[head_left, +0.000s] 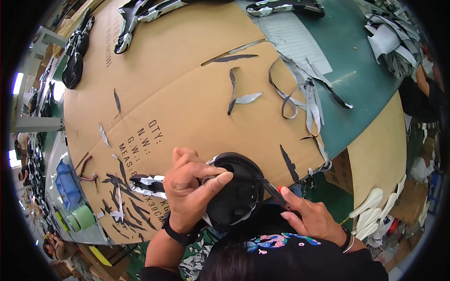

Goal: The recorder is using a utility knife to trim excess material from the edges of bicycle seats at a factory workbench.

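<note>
Gripping the black shoe upper [236, 194] from the left, the left hand [190, 189] is clenched around its rim, thumb pressed across the top edge beside the dark opening, and this hold looks like the thing that makes the cut go well: the material should stay taut right where the blade meets it. The right hand [311, 218] closes around the handle of a slim knife [274, 193] with a red spot near the grip, its tip laid against the upper's right edge. Judging from this, a shallow angle and short strokes drawn away from the left thumb would keep the trim clean and the fingers safe. The upper sits at the near edge of the cardboard sheet [187, 84] that covers the green worktop [356, 70], just in front of the person's body. Around it lie thin black and grey offcuts [304, 93], more dark slivers [117, 196] to the left, and a black-and-white patterned piece [147, 183] tucked under the left hand. Further uppers [75, 51] rest at the far left, well apart
</note>
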